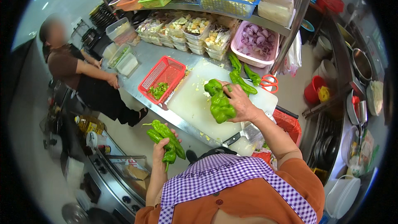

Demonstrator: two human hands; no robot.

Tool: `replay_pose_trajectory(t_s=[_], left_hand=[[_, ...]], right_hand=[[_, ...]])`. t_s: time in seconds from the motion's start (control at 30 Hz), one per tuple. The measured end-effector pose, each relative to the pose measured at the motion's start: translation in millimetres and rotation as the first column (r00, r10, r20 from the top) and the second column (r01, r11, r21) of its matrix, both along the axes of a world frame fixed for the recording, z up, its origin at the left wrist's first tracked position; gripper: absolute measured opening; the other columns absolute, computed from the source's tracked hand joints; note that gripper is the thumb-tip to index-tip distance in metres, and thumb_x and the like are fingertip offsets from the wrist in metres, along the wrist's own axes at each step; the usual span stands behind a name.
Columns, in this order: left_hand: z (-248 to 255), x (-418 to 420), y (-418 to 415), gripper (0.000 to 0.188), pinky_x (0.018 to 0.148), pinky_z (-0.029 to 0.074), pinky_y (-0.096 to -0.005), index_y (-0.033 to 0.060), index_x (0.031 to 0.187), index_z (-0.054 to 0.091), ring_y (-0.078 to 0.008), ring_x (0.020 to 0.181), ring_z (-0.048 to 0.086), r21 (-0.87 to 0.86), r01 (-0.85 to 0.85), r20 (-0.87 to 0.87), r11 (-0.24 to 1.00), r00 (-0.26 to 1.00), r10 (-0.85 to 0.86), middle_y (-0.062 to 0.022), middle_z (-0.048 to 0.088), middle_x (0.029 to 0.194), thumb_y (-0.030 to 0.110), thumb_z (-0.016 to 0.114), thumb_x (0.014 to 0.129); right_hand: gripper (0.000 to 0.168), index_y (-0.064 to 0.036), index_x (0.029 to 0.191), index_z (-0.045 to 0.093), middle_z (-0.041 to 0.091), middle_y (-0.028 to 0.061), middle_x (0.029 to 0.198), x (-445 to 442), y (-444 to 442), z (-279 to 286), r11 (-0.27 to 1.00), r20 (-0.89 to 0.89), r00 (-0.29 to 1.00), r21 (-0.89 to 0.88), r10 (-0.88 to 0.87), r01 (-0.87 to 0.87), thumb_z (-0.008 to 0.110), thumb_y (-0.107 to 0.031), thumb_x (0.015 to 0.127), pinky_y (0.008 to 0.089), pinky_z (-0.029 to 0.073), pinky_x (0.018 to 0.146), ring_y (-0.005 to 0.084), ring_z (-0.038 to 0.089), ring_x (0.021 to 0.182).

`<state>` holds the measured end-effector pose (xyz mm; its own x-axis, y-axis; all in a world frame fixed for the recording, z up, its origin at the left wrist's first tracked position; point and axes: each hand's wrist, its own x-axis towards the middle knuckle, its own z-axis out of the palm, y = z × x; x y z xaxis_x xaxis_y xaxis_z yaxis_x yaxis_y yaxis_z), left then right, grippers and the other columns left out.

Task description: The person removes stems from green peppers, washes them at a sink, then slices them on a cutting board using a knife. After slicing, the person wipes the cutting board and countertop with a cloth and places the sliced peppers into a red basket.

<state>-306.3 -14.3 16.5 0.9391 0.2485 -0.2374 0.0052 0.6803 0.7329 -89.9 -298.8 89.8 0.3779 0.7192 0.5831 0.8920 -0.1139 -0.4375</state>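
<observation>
My left hand point(161, 151) is wrapped around two long green peppers point(169, 138), off the table's front edge. Over the white cutting board point(192, 99), my right hand point(241, 102) grips more wrinkled green peppers point(221, 107); their number is partly hidden by the fingers. Several loose green peppers point(242, 82) lie at the board's far right, beside orange-handled scissors point(269, 84). A black-handled kitchen knife point(233, 138) rests at the board's near edge, its blade partly behind my right forearm. Left of the board, a red plastic basket point(161, 65) contains cut green pieces point(158, 91).
Stacked plastic tubs of mixed vegetables point(196, 34) line the table's back. A pink basket of sliced red onion point(256, 42) stands near a metal shelf post point(293, 21). Overhead is a shelf with a blue basket point(227, 4). Another person point(74, 65) stands at the table's left end.
</observation>
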Motion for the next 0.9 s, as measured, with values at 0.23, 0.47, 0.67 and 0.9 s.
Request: replay_pose_trajectory(t_s=[0.23,0.47,0.67,0.9], left_hand=[[13,96,40,0.07,0.085,0.05,-0.0473,0.0056,0.135,0.032,-0.0273,0.099,0.056,0.026,0.267,0.023,0.963,0.963,-0.267,-0.0149,0.054,0.109,0.005,0.064,0.072],[22,153,117,0.069,0.085,0.051,-0.0438,0.0047,0.131,0.034,-0.0259,0.098,0.057,-0.005,0.426,0.125,0.905,0.898,-0.422,-0.0143,0.055,0.107,0.006,0.065,0.07],[15,164,209,0.065,0.085,0.051,-0.0434,0.0035,0.129,0.038,-0.0257,0.097,0.058,0.006,0.283,0.037,0.959,0.958,-0.283,-0.0137,0.054,0.108,0.005,0.064,0.069],[0,172,232,0.066,0.088,0.05,-0.0442,0.0037,0.133,0.036,-0.0265,0.101,0.056,-0.107,0.261,0.021,0.959,0.965,-0.26,-0.0144,0.054,0.11,0.003,0.062,0.072]], right_hand=[[0.071,0.0,0.112,0.054,0.032,0.0234,0.138,8,53,-29,0.95,-0.047,0.975,-0.24,-0.218,0.201,0.076,-0.027,0.05,0.0485,0.032,0.096,0.0389,0.039,0.119],[0.058,0.002,0.105,0.059,0.043,0.0179,0.132,43,130,-36,0.748,-0.029,0.865,-0.517,-0.501,0.416,0.071,-0.033,0.06,0.0474,0.035,0.095,0.0365,0.041,0.119],[0.061,-0.002,0.12,0.045,0.056,0.0166,0.106,102,271,-26,0.801,-0.248,0.816,-0.47,-0.523,0.371,0.068,-0.036,0.074,0.046,0.038,0.086,0.0313,0.052,0.102],[0.067,0.007,0.13,0.034,0.05,0.0201,0.109,138,356,-112,0.588,0.166,0.765,-0.546,-0.622,0.597,0.057,-0.027,0.077,0.0457,0.041,0.084,0.0327,0.051,0.099]])
